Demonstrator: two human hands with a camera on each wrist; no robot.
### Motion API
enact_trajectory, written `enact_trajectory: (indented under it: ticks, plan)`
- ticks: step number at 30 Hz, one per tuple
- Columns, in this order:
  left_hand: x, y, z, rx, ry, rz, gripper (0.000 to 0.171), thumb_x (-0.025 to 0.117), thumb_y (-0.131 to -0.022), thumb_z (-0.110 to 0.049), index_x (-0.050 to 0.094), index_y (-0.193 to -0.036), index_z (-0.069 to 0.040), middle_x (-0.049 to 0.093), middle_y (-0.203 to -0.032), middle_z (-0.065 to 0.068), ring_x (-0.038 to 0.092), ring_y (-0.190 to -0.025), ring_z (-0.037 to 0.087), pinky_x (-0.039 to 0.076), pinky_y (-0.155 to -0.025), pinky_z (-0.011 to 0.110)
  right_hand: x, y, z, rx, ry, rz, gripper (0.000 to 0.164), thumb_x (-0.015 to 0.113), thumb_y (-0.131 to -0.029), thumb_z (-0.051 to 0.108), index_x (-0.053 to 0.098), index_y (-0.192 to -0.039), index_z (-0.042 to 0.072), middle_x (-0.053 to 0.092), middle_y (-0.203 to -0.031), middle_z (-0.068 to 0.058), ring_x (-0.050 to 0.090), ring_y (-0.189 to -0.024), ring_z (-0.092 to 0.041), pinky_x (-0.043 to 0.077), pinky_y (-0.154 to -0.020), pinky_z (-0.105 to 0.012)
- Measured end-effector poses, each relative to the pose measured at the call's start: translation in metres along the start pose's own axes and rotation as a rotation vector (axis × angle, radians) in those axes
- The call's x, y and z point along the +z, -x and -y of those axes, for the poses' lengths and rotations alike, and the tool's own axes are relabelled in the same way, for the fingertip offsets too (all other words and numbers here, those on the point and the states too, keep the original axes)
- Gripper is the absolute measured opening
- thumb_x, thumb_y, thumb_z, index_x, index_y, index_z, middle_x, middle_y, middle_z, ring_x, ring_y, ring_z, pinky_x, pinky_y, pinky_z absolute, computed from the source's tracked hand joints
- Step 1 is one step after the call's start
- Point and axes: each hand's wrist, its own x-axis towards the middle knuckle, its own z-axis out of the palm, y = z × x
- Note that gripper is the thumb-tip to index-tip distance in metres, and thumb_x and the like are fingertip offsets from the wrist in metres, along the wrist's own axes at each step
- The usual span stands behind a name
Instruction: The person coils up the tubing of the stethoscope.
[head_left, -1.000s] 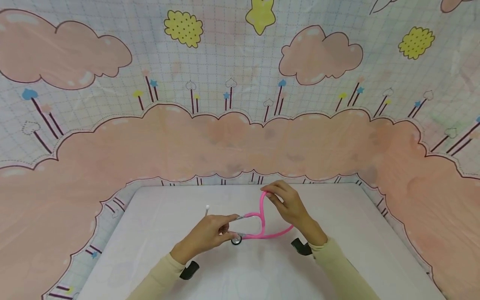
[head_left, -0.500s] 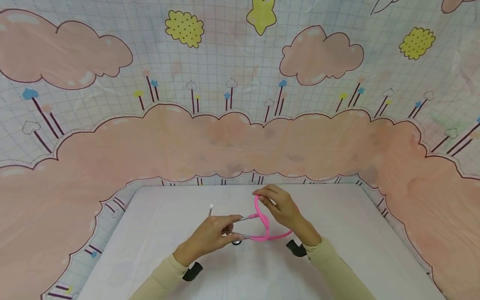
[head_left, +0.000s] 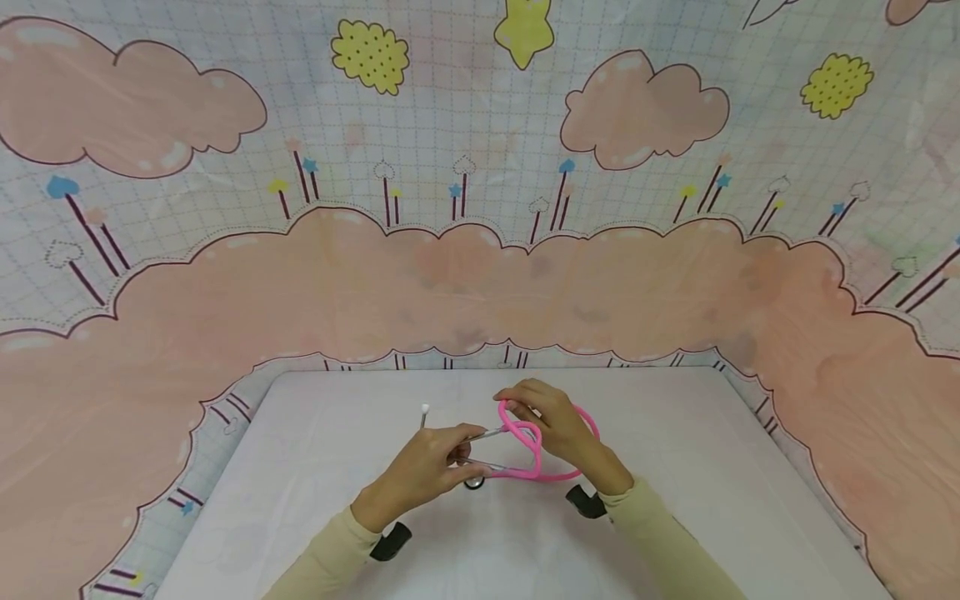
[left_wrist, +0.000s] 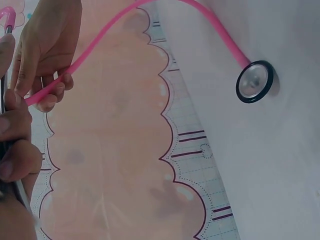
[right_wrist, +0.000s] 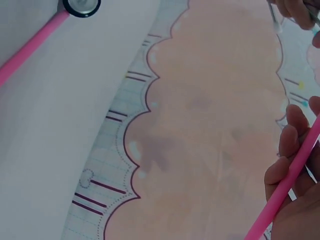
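Observation:
A stethoscope with pink tubing (head_left: 557, 478) is held between both hands above the table. My left hand (head_left: 423, 464) grips its metal ear tubes (head_left: 486, 435), and one white eartip (head_left: 425, 409) sticks out behind the knuckles. Up and to the right, my right hand (head_left: 553, 421) holds the pink tubing, which bends into a loop beside the ear tubes. In the right wrist view the fingers (right_wrist: 287, 142) curl round the tube. The round chest piece (left_wrist: 254, 82) with its black rim hangs or lies at the tube's end by the white tabletop; contact is unclear.
The white table (head_left: 300, 450) extends around both hands, its back edge meeting a patterned cloth backdrop (head_left: 480, 292) with clouds and stars. Dark wrist-worn pieces (head_left: 392, 542) show below both forearms.
My right hand has moved left and slightly down toward the left hand, folding the pink tubing into a tighter loop. The left hand has shifted slightly right, keeping its grip.

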Motion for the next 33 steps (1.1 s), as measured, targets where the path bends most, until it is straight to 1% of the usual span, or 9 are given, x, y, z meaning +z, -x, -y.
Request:
enact_trajectory:
  ticks: [6,8,11,13,18,21,27,30,33]
  plan:
    - [0.0,0.0,0.0,0.003,0.003,-0.016,0.046,0.082,-0.078,-0.025,0.065,-0.113,-0.001,0.058,-0.07,-0.004,0.053,-0.058,0.01,0.043,-0.059,0.009,0.005,0.003,0.002,0.021,-0.018,0.032,0.018,0.064,-0.094,0.012,0.069,-0.112,0.01,0.068,-0.091,0.0,0.059,-0.081,-0.011,0.053,-0.072,-0.022]
    - [0.001,-0.001,0.0,0.01,-0.002,-0.032,0.047,0.082,-0.077,-0.024,0.065,-0.113,0.0,0.058,-0.07,-0.003,0.051,-0.059,0.008,0.043,-0.059,0.009,0.006,0.004,0.002,0.033,-0.016,0.047,0.019,0.061,-0.097,0.02,0.069,-0.112,0.011,0.069,-0.093,0.0,0.06,-0.082,-0.011,0.054,-0.073,-0.023]
    - [0.001,-0.001,0.0,0.019,-0.012,-0.059,0.047,0.083,-0.076,-0.023,0.065,-0.113,0.001,0.058,-0.07,-0.003,0.049,-0.059,0.006,0.041,-0.058,0.008,0.007,0.005,0.003,0.056,-0.023,0.071,0.032,0.053,-0.099,0.035,0.069,-0.113,0.011,0.071,-0.099,-0.002,0.065,-0.089,-0.014,0.056,-0.077,-0.025]
    - [0.002,-0.001,0.001,0.023,-0.014,-0.076,0.046,0.082,-0.077,-0.022,0.064,-0.112,0.001,0.058,-0.07,-0.003,0.048,-0.059,0.004,0.041,-0.058,0.008,0.008,0.005,0.004,0.074,-0.048,0.083,0.037,0.051,-0.1,0.039,0.07,-0.113,0.009,0.072,-0.104,-0.005,0.067,-0.094,-0.018,0.057,-0.08,-0.028]
    - [0.004,0.0,0.003,0.014,0.001,-0.102,0.045,0.081,-0.079,-0.022,0.062,-0.114,-0.001,0.058,-0.071,-0.003,0.05,-0.059,0.005,0.043,-0.059,0.009,0.011,0.006,0.01,0.158,-0.127,0.107,0.023,0.061,-0.098,0.017,0.07,-0.115,0.004,0.073,-0.11,-0.009,0.069,-0.1,-0.025,0.058,-0.084,-0.032]
    - [0.005,0.0,0.003,0.005,0.014,-0.114,0.051,0.08,-0.08,-0.023,0.057,-0.121,-0.003,0.056,-0.071,-0.003,0.046,-0.06,0.001,0.041,-0.058,0.009,0.012,0.006,0.013,0.222,-0.158,0.126,0.023,0.064,-0.093,0.005,0.07,-0.115,0.003,0.072,-0.112,-0.012,0.07,-0.1,-0.027,0.058,-0.085,-0.034]
    - [0.008,0.001,0.006,0.022,0.02,-0.128,0.064,0.068,-0.088,-0.039,0.051,-0.14,-0.005,0.052,-0.069,-0.006,0.038,-0.061,-0.004,0.034,-0.057,0.008,0.014,0.006,0.02,0.308,-0.168,0.16,0.025,0.064,-0.092,-0.001,0.068,-0.117,-0.001,0.072,-0.11,-0.017,0.072,-0.093,-0.028,0.058,-0.083,-0.036]
    - [0.009,0.001,0.008,0.04,0.016,-0.127,0.063,0.061,-0.09,-0.044,0.054,-0.14,-0.006,0.052,-0.068,-0.006,0.038,-0.061,-0.003,0.033,-0.057,0.007,0.015,0.006,0.022,0.339,-0.188,0.173,0.026,0.064,-0.091,-0.002,0.068,-0.117,-0.001,0.074,-0.106,-0.016,0.073,-0.09,-0.027,0.058,-0.083,-0.036]
    - [0.01,0.001,0.01,0.04,0.021,-0.132,0.061,0.064,-0.09,-0.041,0.055,-0.139,-0.006,0.053,-0.068,-0.005,0.038,-0.061,-0.003,0.034,-0.057,0.007,0.017,0.008,0.02,0.325,-0.173,0.184,0.026,0.064,-0.089,-0.006,0.068,-0.115,-0.002,0.074,-0.097,-0.014,0.072,-0.083,-0.025,0.059,-0.08,-0.032]
